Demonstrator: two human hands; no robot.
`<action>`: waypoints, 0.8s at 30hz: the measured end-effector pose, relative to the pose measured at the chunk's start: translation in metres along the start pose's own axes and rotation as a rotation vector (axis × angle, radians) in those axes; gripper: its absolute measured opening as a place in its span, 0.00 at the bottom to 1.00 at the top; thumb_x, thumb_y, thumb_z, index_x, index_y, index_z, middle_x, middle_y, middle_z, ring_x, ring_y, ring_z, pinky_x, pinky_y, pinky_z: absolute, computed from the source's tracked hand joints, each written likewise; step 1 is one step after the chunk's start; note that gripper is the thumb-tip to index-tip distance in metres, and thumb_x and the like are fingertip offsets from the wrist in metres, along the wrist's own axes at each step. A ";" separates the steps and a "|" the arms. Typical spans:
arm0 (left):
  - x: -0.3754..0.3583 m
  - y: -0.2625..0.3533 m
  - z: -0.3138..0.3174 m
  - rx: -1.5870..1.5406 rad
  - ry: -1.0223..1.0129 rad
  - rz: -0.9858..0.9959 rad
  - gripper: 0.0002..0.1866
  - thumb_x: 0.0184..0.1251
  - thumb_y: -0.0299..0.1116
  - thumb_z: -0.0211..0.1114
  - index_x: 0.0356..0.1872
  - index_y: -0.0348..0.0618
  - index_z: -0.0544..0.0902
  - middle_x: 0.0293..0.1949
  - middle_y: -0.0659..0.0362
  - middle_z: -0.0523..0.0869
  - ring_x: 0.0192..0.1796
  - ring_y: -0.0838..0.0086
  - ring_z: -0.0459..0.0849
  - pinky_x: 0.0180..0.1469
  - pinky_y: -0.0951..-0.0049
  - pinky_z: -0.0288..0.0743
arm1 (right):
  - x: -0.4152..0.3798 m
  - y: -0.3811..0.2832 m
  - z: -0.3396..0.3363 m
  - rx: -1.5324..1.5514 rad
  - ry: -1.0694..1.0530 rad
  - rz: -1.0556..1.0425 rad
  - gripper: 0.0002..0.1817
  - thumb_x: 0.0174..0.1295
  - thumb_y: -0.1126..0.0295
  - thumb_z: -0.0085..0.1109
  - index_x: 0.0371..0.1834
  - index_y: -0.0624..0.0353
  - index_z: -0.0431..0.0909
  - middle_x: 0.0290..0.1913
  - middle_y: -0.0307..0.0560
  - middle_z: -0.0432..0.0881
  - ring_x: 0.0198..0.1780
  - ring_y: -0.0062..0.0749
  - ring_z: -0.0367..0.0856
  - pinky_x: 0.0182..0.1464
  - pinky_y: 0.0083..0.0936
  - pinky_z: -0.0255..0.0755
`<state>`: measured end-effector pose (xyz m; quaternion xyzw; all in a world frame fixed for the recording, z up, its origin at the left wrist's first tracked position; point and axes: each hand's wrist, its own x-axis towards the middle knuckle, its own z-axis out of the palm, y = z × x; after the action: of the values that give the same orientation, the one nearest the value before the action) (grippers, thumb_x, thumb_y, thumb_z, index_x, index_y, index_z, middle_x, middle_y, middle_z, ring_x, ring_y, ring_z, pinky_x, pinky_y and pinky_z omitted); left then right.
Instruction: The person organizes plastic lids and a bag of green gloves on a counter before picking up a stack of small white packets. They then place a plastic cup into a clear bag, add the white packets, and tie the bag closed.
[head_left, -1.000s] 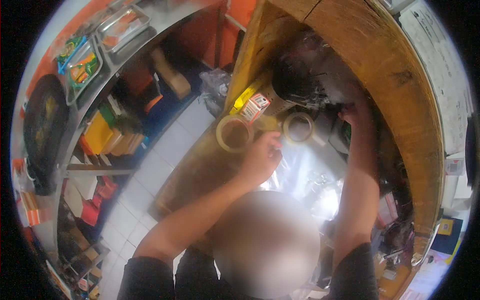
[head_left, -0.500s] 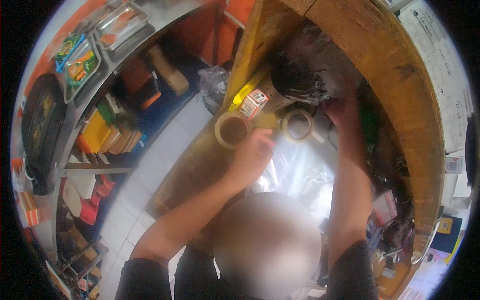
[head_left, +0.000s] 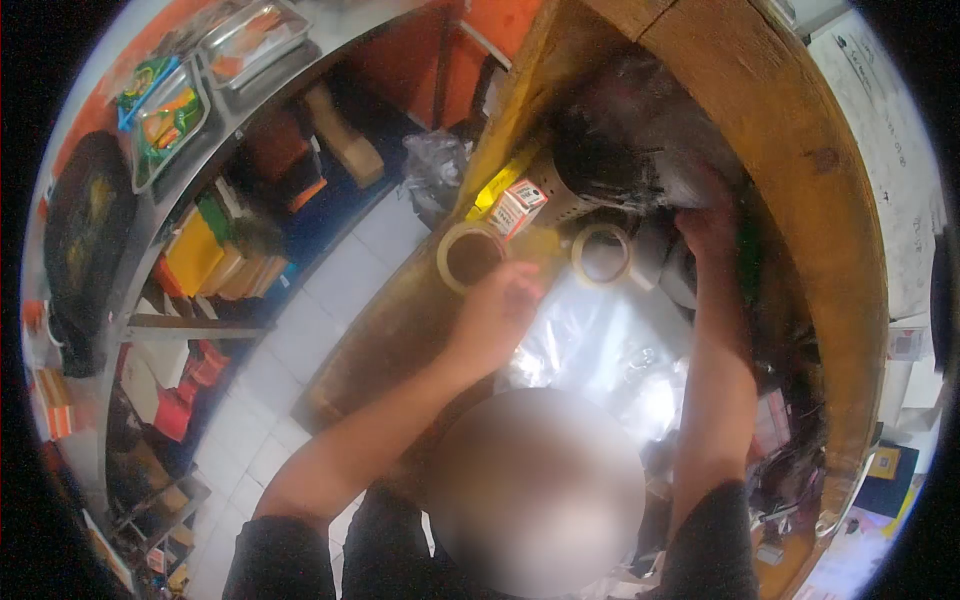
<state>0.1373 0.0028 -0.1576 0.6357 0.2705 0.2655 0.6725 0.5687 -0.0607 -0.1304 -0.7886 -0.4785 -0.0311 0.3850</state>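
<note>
My left hand (head_left: 497,315) is over the wooden tabletop, just below a roll of tape (head_left: 472,257) that lies flat. Its fingers are loosely bent and a little blurred, and nothing shows in them. Right of it lies a second tape roll (head_left: 601,253), at the top end of a shiny sheet of clear plastic (head_left: 600,340). A small white and red box (head_left: 518,207) stands just above the first roll. My right hand (head_left: 708,228) reaches into the dark recess, beside crumpled, glossy plastic (head_left: 675,185); its fingers are lost in shadow, so I cannot tell what they hold.
A curved wooden counter edge (head_left: 800,200) runs round the right side. Left, beyond the white floor tiles (head_left: 300,330), are shelves with books (head_left: 215,260) and steel trays (head_left: 255,45) on top. A grey plastic bag (head_left: 435,170) sits beside the table. A blurred round shape (head_left: 535,490) covers the lower middle.
My right hand has moved a little to the right and down. My left hand has drawn slightly back from the second tape roll. Both rolls and the box stay where they were.
</note>
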 end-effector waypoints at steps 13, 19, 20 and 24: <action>-0.041 0.021 -0.038 -0.226 0.052 -0.090 0.15 0.70 0.18 0.60 0.56 0.39 0.77 0.47 0.57 0.84 0.51 0.74 0.83 0.54 0.72 0.79 | -0.003 -0.179 -0.048 -0.852 -0.363 0.079 0.39 0.65 0.43 0.55 0.71 0.62 0.68 0.72 0.54 0.72 0.72 0.44 0.69 0.73 0.44 0.64; -0.060 0.019 -0.045 -0.233 0.044 -0.073 0.14 0.72 0.19 0.59 0.56 0.39 0.77 0.47 0.57 0.83 0.52 0.73 0.83 0.56 0.70 0.79 | 0.034 -0.157 0.018 -0.571 -0.408 -0.154 0.34 0.68 0.43 0.50 0.69 0.57 0.70 0.69 0.51 0.75 0.70 0.43 0.71 0.74 0.49 0.60; -0.062 0.019 -0.047 -0.247 0.051 -0.071 0.14 0.72 0.19 0.59 0.57 0.39 0.77 0.47 0.56 0.83 0.52 0.73 0.83 0.56 0.70 0.79 | 0.037 -0.147 0.021 -0.533 -0.397 -0.151 0.34 0.69 0.43 0.49 0.69 0.56 0.71 0.69 0.50 0.75 0.70 0.43 0.72 0.74 0.50 0.59; -0.068 0.015 -0.059 -0.223 0.081 -0.117 0.14 0.72 0.20 0.59 0.56 0.39 0.77 0.47 0.57 0.83 0.52 0.72 0.83 0.56 0.70 0.79 | 0.042 -0.115 0.017 -0.365 -0.382 -0.138 0.31 0.71 0.43 0.45 0.68 0.53 0.72 0.67 0.48 0.77 0.68 0.42 0.73 0.75 0.53 0.57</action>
<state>0.0468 -0.0021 -0.1437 0.5290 0.3030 0.2798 0.7417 0.4964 0.0095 -0.0581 -0.8022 -0.5813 0.0063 0.1362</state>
